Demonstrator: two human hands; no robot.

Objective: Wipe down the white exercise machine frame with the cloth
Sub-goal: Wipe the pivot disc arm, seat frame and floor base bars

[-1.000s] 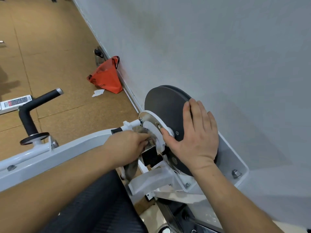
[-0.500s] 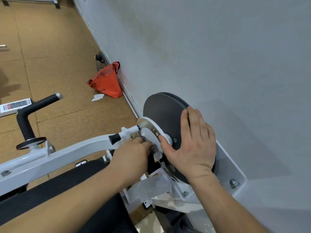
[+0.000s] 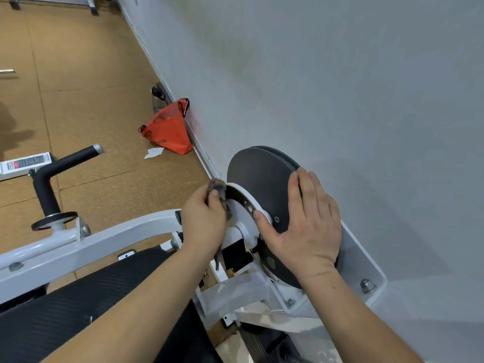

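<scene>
Room: grey wall (image 3: 340, 74) on the right, brown floor (image 3: 91, 87) on the left, orange bag (image 3: 167, 129) far along the skirting.
Frame: white exercise machine frame (image 3: 117, 237) runs from near left to the black disc (image 3: 259, 184) by the wall.
Right grip: right grip (image 3: 309, 226) lies flat on the disc, fingers straight, holding nothing.
Left grip: left grip (image 3: 203, 224) curls round the cloth (image 3: 218, 188), pressing it to the white curved plate (image 3: 242, 217) left of the disc.
Advice: steady the disc, follow the plate's curve, turn the cloth to a clean face.

White metal exercise machine frame (image 3: 117, 238) slants from the near left to its curved white plate (image 3: 242, 205) by the right wall. A dark, bunched cloth (image 3: 219, 188) touches the plate's far-left edge.
</scene>
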